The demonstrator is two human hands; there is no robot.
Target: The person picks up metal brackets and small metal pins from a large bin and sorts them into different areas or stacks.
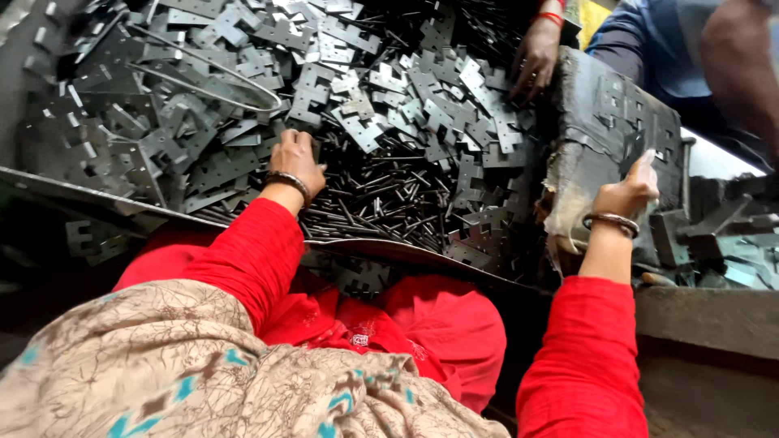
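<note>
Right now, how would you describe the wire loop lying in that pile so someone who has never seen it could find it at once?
Start at the big heap of flat notched metal plates filling the tray. Look up and left of the person's left hand, which rests at the heap's near edge. There a thin grey wire loop lies across the plates: it is long, curved and rounded at its right end, while everything around it is flat and angular.

Metal workshop, heap of stamped hinge plates (349,89), loose steel pins (381,195), grimy bench (714,316)

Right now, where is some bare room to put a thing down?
Little is bare. The dark block under the right hand has open surface. The tray is crowded with metal plates and rods around the left hand and another person's hand.
</note>
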